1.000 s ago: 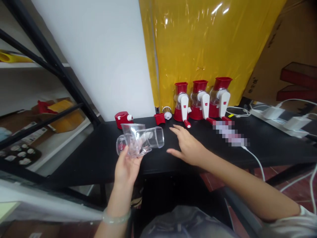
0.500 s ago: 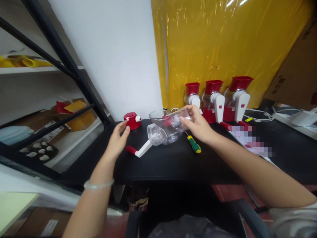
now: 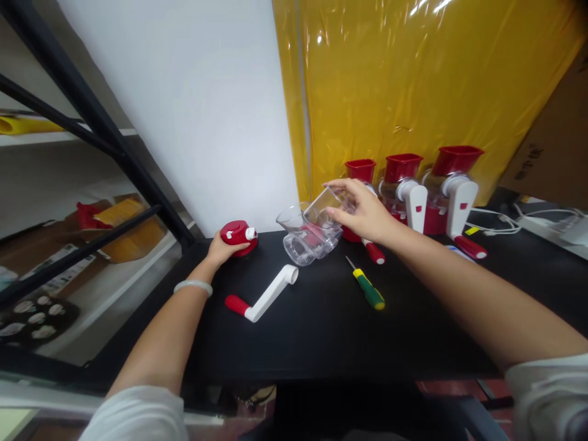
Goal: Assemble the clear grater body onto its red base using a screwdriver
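My right hand [image 3: 362, 211] is closed on a clear plastic housing [image 3: 307, 236] and holds it tilted just above the black table [image 3: 321, 324]. My left hand [image 3: 220, 250] grips a round red base [image 3: 237, 236] with a white knob, which rests on the table near the white wall. A white crank handle with a red grip [image 3: 263, 297] lies flat between my arms. A screwdriver with a green and yellow handle [image 3: 367, 289] lies to its right.
Three assembled red and white hand-crank grinders [image 3: 432, 190] stand in a row against yellow plastic sheeting. White cables and adapters [image 3: 542, 223] lie at the far right. A black metal rack [image 3: 92, 184] with shelves of boxes stands to the left.
The clear housing passed from my left hand to my right hand. My left hand reached left and closed on the red base. The white crank handle now lies loose on the table.
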`<state>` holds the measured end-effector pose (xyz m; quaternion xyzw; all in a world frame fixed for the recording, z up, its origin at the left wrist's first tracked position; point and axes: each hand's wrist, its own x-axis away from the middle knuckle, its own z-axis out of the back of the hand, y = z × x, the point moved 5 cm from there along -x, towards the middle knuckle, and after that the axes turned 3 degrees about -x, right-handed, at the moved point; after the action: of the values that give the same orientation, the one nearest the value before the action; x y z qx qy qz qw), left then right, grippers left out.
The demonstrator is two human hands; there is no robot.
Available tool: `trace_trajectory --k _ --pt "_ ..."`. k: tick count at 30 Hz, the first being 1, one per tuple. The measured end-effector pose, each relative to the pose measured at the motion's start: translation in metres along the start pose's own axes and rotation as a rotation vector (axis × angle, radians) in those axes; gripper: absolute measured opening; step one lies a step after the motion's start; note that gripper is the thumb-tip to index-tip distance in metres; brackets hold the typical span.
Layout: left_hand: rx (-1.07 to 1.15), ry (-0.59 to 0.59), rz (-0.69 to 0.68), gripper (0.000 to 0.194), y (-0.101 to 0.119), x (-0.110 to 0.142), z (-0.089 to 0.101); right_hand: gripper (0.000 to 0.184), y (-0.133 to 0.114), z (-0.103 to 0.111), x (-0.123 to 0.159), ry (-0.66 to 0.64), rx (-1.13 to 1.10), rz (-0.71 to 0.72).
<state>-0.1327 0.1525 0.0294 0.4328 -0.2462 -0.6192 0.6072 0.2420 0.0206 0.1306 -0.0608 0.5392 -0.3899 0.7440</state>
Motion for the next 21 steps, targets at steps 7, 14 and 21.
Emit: trace_trajectory --k 7,14,21 --pt "0.157 -0.220 -0.199 0.095 0.063 0.037 -0.011 0.058 -0.034 0.030 -0.046 -0.037 0.163 0.200" --pt "0.327 -0.710 -0.415 0.087 0.126 0.132 -0.091 0.054 -0.073 0.034 -0.067 -0.148 0.224 0.216" --pt "0.220 -0.682 -0.396 0.094 0.113 0.148 -0.128 0.051 -0.042 0.008 -0.038 -0.305 0.253 0.163"
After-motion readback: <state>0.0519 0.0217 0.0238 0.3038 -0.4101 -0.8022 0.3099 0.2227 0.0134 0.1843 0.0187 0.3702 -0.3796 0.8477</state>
